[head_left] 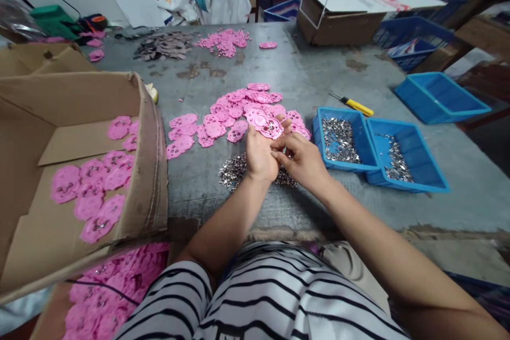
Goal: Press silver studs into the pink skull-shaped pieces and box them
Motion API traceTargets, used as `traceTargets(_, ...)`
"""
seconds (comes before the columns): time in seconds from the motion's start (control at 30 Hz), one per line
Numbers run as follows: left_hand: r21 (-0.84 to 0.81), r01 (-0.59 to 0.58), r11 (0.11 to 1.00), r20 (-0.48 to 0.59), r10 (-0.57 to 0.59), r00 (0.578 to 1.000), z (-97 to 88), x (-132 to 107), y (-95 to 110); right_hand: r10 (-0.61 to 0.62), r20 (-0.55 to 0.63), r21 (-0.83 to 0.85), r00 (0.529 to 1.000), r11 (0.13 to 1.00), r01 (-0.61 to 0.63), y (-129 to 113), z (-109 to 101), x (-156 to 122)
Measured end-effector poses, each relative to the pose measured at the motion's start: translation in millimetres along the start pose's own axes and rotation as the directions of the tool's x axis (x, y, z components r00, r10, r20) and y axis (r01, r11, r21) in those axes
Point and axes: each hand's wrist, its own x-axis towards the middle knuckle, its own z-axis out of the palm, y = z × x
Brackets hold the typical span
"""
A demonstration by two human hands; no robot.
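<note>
Both hands meet over the table point(319, 64), towards its near edge: the left hand point(260, 158) has its fingers curled shut on one rim of a pink disc point(266, 125), and the right hand point(303, 160) pinches the opposite rim with narrow fingertips, above a heap of metal bits point(233, 170). The disc looks thin, light and fairly stiff, so I'd reckon a rim pinch suits it, the holed face likely flexing. More lie in a pile point(217, 128) mid-table, blue trays point(406, 185) just right
</note>
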Motion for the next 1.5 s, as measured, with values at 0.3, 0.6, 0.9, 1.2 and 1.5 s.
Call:
traceTargets(0.3, 0.039, -0.074, 0.996, -0.145, 0.079, 0.986, -11.0, -1.1, 27.7, 0.093, -0.164, -0.328, 0.982, 0.934, -0.143, 19.4, -61.4, -7.4)
traceTargets(0.6, 0.139, -0.121, 0.983, -0.188, 0.146, 0.971, -41.8, 9.8, 54.8, 0.184, 0.225, -0.329, 0.957, 0.939, -0.103, 14.6, -18.8, -10.7)
traceTargets(0.9, 0.139, -0.113, 0.984, -0.164, 0.135, 0.977, -43.9, 6.1, 56.7, 0.13, 0.413, -0.47, 0.901, 0.878, 0.089, 10.6, 49.7, 36.8)
traceTargets(1.2, 0.127, -0.095, 0.987, -0.171, 0.117, 0.978, -44.6, 6.1, 53.5, 0.203, 0.365, -0.344, 0.909, 0.936, -0.071, 21.0, 43.7, 29.3)
traceTargets(1.5, 0.152, -0.06, 0.987, -0.22, 0.093, 0.971, -45.7, 7.2, 51.7, 0.231, 0.308, -0.309, 0.923, 0.942, -0.133, 23.8, 36.5, 32.0)
